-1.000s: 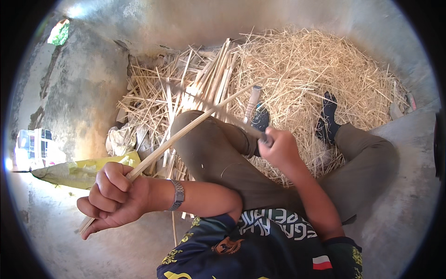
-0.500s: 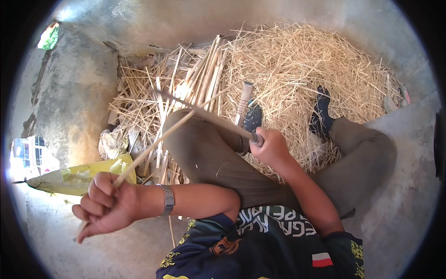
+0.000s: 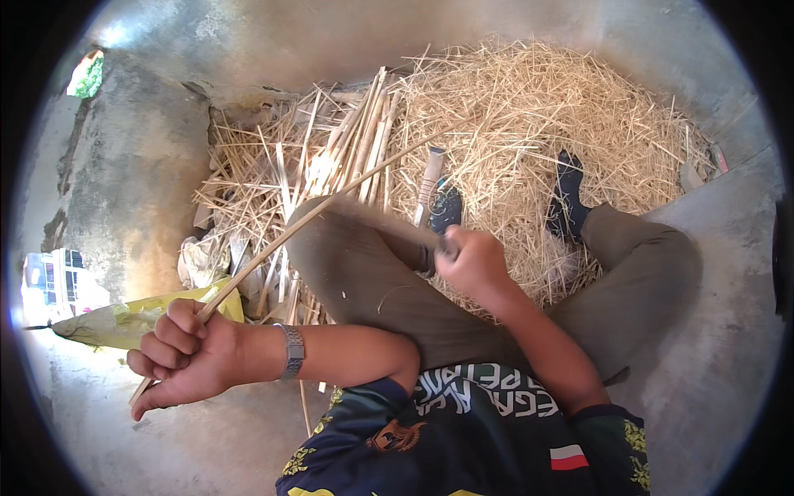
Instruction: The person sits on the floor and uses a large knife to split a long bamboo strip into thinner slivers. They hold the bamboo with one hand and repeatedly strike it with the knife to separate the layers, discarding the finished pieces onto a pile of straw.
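My left hand (image 3: 186, 351), a watch on its wrist, is closed round the lower end of a long, thin bamboo-like stick (image 3: 273, 246). The stick slants up over my bent left knee toward the straw. My right hand (image 3: 478, 264) grips the butt of a long-handled knife (image 3: 389, 221), which points left across the same knee. Motion smears the knife, and its far end lies close to the stick near the knee; I cannot tell if they touch.
Split strips (image 3: 374, 124) lean in a heap at the back left. Beside them spreads a big mound of straw-like shavings (image 3: 538, 99), under my feet. A flat, dark-ended tool (image 3: 430, 178) stands by my left foot. A yellow sack (image 3: 157, 312) lies at left. Concrete walls (image 3: 141, 165) enclose the corner.
The knife's far end has drawn back from beyond the stick to near my left knee, its blade now blurred. My right hand has shifted slightly left; the stick's tip reaches farther up right.
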{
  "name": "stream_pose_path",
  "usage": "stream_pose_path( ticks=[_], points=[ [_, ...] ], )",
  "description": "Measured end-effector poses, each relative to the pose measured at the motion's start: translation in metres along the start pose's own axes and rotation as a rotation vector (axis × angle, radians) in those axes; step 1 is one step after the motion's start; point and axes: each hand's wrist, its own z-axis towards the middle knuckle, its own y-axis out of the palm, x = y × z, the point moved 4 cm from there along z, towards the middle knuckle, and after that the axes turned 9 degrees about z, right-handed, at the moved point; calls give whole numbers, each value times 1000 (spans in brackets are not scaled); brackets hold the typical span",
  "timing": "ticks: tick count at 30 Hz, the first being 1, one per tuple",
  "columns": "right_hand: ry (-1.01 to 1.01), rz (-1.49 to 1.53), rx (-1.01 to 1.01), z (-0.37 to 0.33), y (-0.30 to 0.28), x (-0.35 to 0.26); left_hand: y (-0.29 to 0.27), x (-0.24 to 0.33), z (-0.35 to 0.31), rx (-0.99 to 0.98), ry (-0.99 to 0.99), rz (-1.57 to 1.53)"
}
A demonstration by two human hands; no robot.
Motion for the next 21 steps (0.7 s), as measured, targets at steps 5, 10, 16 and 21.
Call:
stream_pose_path(
  ticks=[5,10,16,21],
  points=[
    [364,175,-3,7,-2,39,-2,-9,2,97,-16,92],
    [-82,36,-64,-8,8,-25,-25,-7,6,34,-50,-19],
    [371,129,-1,9,10,52,-31,-20,4,457,3,323],
    [273,61,56,15,5,41,2,-13,0,487,39,343]
  ],
)
